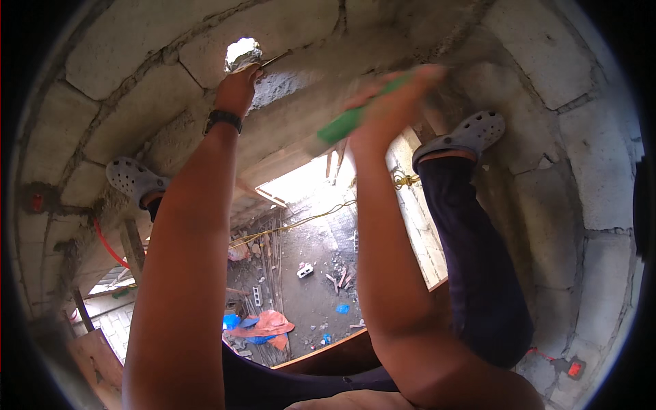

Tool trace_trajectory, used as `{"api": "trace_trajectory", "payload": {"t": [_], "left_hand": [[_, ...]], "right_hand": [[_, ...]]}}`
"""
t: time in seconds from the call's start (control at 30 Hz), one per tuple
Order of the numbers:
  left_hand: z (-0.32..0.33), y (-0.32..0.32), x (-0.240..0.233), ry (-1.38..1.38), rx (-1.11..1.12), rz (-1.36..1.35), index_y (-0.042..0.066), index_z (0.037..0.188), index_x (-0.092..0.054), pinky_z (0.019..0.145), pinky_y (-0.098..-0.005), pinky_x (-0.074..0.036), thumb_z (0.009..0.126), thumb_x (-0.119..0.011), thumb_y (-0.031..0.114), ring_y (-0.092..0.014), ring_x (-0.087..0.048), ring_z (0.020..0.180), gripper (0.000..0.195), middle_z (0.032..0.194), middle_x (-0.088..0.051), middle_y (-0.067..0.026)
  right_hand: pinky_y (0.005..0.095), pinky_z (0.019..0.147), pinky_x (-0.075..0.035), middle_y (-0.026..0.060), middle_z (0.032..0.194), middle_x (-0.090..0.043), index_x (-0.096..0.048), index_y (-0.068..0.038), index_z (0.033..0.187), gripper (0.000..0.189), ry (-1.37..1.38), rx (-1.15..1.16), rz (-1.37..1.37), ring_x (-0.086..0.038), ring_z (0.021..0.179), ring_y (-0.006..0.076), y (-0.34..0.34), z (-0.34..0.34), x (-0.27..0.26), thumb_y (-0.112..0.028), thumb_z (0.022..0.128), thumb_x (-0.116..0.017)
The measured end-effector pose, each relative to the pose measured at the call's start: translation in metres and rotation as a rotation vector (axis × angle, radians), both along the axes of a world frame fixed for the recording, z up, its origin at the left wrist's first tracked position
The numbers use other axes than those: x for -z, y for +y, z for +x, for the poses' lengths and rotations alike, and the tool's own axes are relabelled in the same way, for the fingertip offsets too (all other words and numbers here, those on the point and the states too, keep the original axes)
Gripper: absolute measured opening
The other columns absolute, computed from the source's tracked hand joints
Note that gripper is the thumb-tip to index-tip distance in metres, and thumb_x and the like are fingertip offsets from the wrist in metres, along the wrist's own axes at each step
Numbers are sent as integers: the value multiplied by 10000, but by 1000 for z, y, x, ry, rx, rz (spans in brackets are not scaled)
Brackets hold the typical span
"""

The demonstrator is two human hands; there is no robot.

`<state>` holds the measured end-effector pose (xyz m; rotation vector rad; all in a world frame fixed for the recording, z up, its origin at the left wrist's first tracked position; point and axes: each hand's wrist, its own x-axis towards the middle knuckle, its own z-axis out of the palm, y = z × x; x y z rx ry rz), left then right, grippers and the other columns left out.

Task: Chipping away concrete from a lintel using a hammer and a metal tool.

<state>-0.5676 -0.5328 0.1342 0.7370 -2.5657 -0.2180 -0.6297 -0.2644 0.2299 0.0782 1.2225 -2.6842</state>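
Note:
My left hand (237,93), with a black band on its wrist, is closed at the lower edge of a bright, rough hole (243,51) in the concrete block wall (138,46). From its fingers a thin metal rod (277,58) sticks out to the right, its grip end hidden. Blurred by motion, my right hand (392,110) grips a green object (341,127), apparently a tool's handle; its working end cannot be made out. Chipped, rough mortar (277,89) shows just right of my left hand.
My feet in grey clogs (134,177) rest wide apart, high above the ground. A wooden board edge (323,348) lies below me. Yellow cord (302,221) crosses the opening. Far down are a hollow block (305,270), rubble and an orange cloth (269,324). Red conduit (108,241) hangs left.

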Motion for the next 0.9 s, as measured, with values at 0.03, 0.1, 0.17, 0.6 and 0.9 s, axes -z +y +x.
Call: {"api": "trace_trajectory", "payload": {"t": [0.03,0.1,0.17,0.6,0.9], "left_hand": [[0,-1,-2,2,8,-1,181,1172,-661,799,-459,-526,987,-504,313,-353,-667,954,277,1041,-696,-147],[-2,-2,-4,-24,17,23,179,1186,-649,794,-468,-525,988,-503,321,-362,-664,949,283,1025,-697,-152],[-1,-1,-4,22,-23,11,179,1192,-638,785,-471,-526,990,-502,320,-367,-664,943,281,1036,-695,-149],[2,4,-5,31,44,-9,146,1132,-663,783,-448,-524,973,-523,269,-353,-668,932,245,1048,-695,-126],[5,4,2,109,59,-58,120,1120,-647,785,-467,-518,988,-511,253,-360,-655,947,232,1039,-685,-127]], "right_hand": [[401,544,-470,41,626,-469,-479,-88,908,599,326,134,415,-516,541,187,-12,2,13,-686,908,-504],[393,515,-481,48,615,-483,-491,-78,884,592,314,37,634,-511,506,181,-17,4,39,-668,904,-533],[371,463,-478,46,592,-488,-499,-78,823,610,-259,-704,518,-491,448,162,-9,6,54,-682,893,-539],[372,435,-452,61,674,-496,-490,-74,927,603,117,-560,655,-495,457,161,-19,18,35,-676,910,-508],[320,449,-408,7,606,-438,-436,-115,830,638,-12,-239,65,-449,467,127,40,-19,-8,-748,905,-418]]}}
